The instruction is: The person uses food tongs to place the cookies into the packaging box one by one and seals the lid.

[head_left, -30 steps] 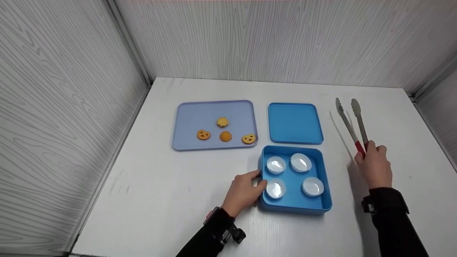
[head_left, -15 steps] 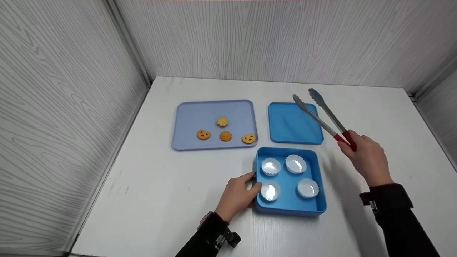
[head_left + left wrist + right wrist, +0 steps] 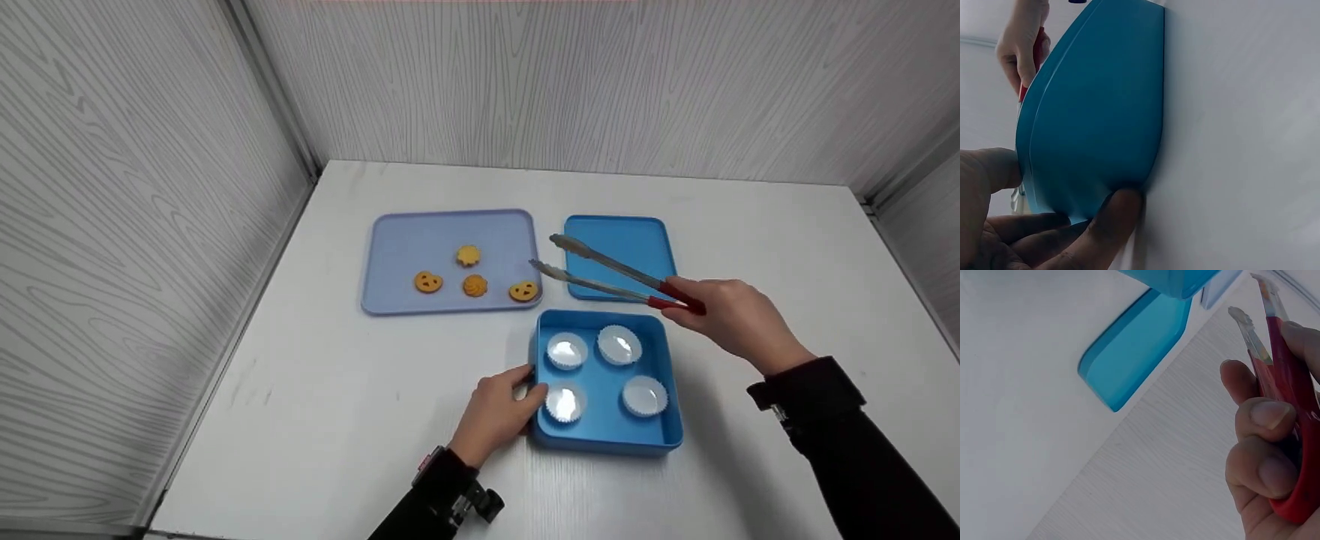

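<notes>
Head view, with 12 o'clock at its top: the right hand (image 3: pixel 739 319) is curled round the red handles of the tongs (image 3: pixel 619 266), whose 2 metal arms stand spread and point toward 10 o'clock. Their tips appear between the lilac tray (image 3: pixel 405 247) and the shallow blue tray (image 3: pixel 622 234); how high they are above the table (image 3: pixel 337 390) cannot be told. Resting on that table toward 4 o'clock, the blue box (image 3: pixel 600 446) is grasped at its 9 o'clock wall by the left hand (image 3: pixel 496 414), thumb at the rim, fingers bent against the outside. Inside sit 4 white fluted cups (image 3: pixel 645 396), near its 8, 10, 12 and 4 o'clock. From the box, the shallow blue tray lies just beside it at 12 o'clock, the lilac tray near 10. On the lilac tray are 2 pretzel-shaped cookies (image 3: pixel 428 282), at its 8 and 4 o'clock, a swirled cookie (image 3: pixel 474 286) between them, and a scalloped cookie (image 3: pixel 468 256) nearer the centre.
</notes>
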Demonstrator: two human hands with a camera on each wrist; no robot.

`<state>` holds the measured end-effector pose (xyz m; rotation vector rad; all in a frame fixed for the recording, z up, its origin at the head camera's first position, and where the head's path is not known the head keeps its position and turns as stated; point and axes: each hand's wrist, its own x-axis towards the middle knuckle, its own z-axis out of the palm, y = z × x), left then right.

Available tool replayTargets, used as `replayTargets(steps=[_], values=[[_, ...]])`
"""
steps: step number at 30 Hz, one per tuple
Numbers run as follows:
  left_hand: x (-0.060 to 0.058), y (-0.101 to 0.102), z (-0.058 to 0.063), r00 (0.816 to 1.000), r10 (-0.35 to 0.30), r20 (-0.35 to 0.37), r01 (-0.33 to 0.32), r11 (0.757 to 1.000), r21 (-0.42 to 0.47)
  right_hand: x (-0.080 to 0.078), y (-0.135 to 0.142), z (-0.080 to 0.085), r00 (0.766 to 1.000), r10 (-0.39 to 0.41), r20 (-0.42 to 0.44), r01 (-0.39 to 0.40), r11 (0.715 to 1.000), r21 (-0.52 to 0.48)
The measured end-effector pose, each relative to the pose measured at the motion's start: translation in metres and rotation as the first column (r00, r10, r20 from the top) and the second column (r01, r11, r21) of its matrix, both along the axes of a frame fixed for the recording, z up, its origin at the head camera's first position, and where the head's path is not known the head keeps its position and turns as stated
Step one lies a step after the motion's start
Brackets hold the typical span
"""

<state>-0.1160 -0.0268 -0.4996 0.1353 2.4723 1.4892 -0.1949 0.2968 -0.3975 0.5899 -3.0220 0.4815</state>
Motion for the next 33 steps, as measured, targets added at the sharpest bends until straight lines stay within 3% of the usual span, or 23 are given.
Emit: replayTargets(steps=[9, 17, 27, 33], values=[[-0.001, 0.000, 0.001, 1.000, -0.008, 0.011, 0.009, 1.000, -0.021, -0.010, -0.019, 0.009, 0.994, 0.081, 0.079, -0.086, 0.994, 0.062], [-0.001, -0.001, -0.002, 1.000, -0.004, 0.018, 0.005, 1.000, -0.017, -0.014, -0.031, 0.012, 0.986, 0.133, 0.100, -0.144, 0.983, 0.110], [0.000, 0.000, 0.000, 1.000, -0.002, 0.017, 0.003, 1.000, -0.023, -0.014, -0.045, 0.022, 0.984, 0.166, 0.058, -0.174, 0.970, 0.169], [0.001, 0.000, 0.000, 1.000, 0.004, 0.027, -0.003, 1.000, -0.020, -0.016, -0.048, 0.016, 0.984, 0.179, -0.004, -0.175, 0.966, 0.193]])
